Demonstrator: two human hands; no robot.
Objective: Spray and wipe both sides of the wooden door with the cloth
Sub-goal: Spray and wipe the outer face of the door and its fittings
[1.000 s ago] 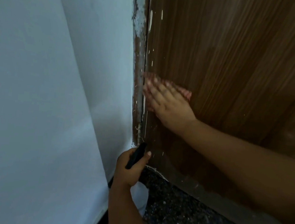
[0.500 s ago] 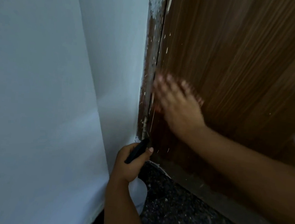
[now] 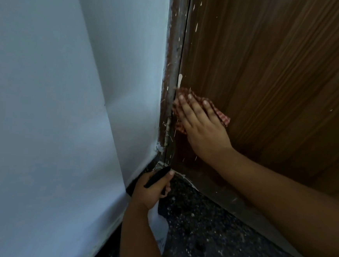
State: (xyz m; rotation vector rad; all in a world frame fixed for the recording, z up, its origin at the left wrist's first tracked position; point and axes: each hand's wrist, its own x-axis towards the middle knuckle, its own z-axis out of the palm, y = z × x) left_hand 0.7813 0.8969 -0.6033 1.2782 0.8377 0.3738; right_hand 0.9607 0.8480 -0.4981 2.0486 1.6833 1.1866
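Wooden door (image 3: 270,75), brown with a vertical grain and flecked with pale paint specks, fills the right and far part of the view, its left edge meeting a worn, paint-smeared frame (image 3: 172,67). A red checked cloth (image 3: 223,117) is pressed flat against the door low down, just beside that frame, by the right hand (image 3: 202,127), whose fingers are straight and slightly spread over the fabric. Cloth corners are seen above the fingertips and to the right of the hand. Lower and nearer, the left hand (image 3: 152,190) is curled round the black head of a spray bottle (image 3: 158,223), whose white body is seen below the hand, over the floor. A pale wall (image 3: 55,99) takes up the left side. A dark speckled floor (image 3: 217,233) lies at the foot of the door, and the right forearm crosses in front of the door's bottom edge
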